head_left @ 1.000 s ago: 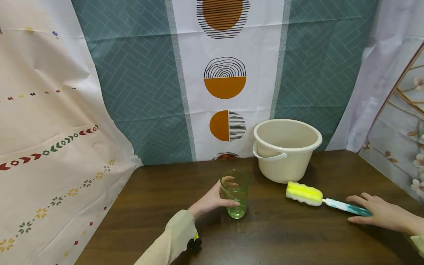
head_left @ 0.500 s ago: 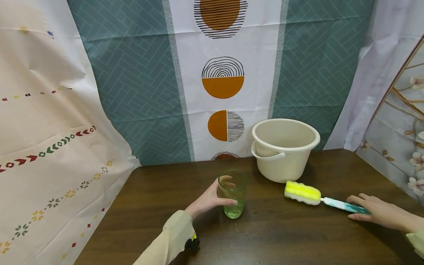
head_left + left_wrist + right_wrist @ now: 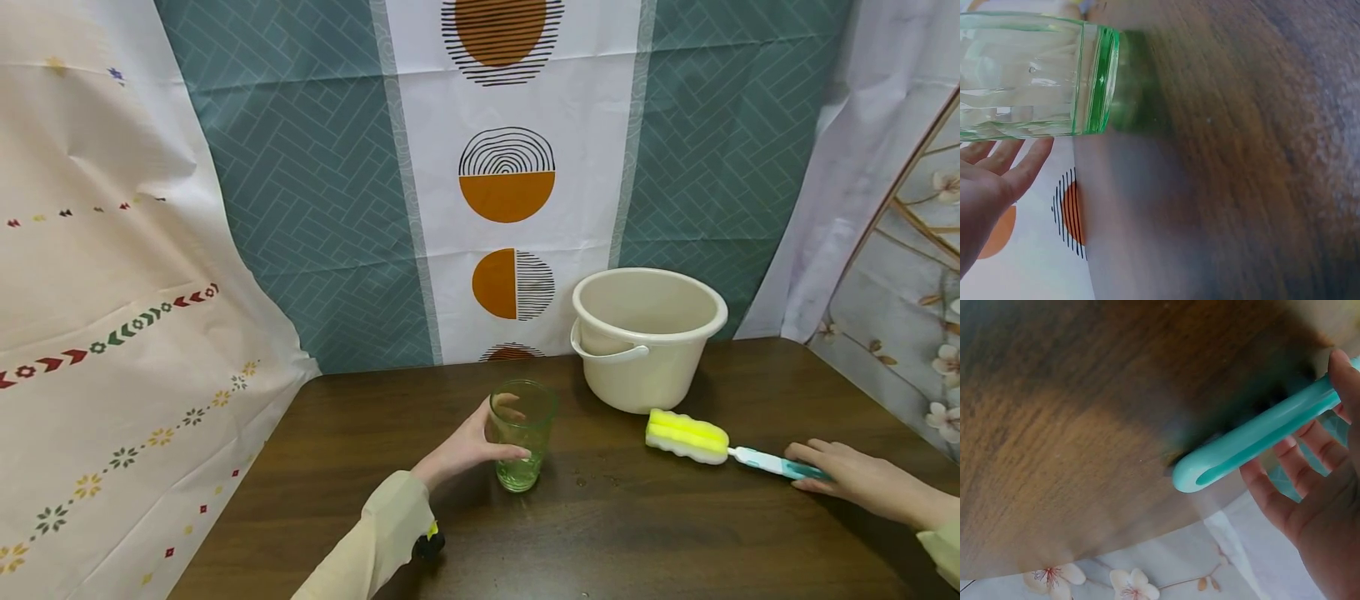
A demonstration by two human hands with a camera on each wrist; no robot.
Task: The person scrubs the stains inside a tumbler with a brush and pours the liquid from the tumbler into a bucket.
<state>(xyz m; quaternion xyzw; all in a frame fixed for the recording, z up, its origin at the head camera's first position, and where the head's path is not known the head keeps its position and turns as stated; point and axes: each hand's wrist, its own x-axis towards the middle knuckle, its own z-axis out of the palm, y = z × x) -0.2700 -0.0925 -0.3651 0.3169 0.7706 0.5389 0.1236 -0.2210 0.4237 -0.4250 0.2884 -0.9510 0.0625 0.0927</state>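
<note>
My left hand (image 3: 463, 448) grips a tall, clear green glass (image 3: 534, 437) from its left side, thumb in front and fingers behind. Upright in the head view, the glass (image 3: 1029, 81) has its base close over the tabletop in the left wrist view. On the right, my right hand (image 3: 862, 479) holds the teal end of a bottle brush with thumb and fingers. The brush has a yellow and white sponge head (image 3: 686, 437), pointing left, and a white and teal handle (image 3: 1254, 439). In the right wrist view the thumb lies on one side of the handle and the fingers on the other.
A cream bucket (image 3: 648, 342) with its handle hanging down stands at the back, just behind the sponge head. Small water drops (image 3: 581, 482) dot the brown table (image 3: 637, 542) right of the glass. Patterned cloths (image 3: 315, 208) hang behind and at both sides.
My left hand and the glass have shifted a little to the left. The right thumb has come in onto the brush handle, while the brush and bucket stay in place.
</note>
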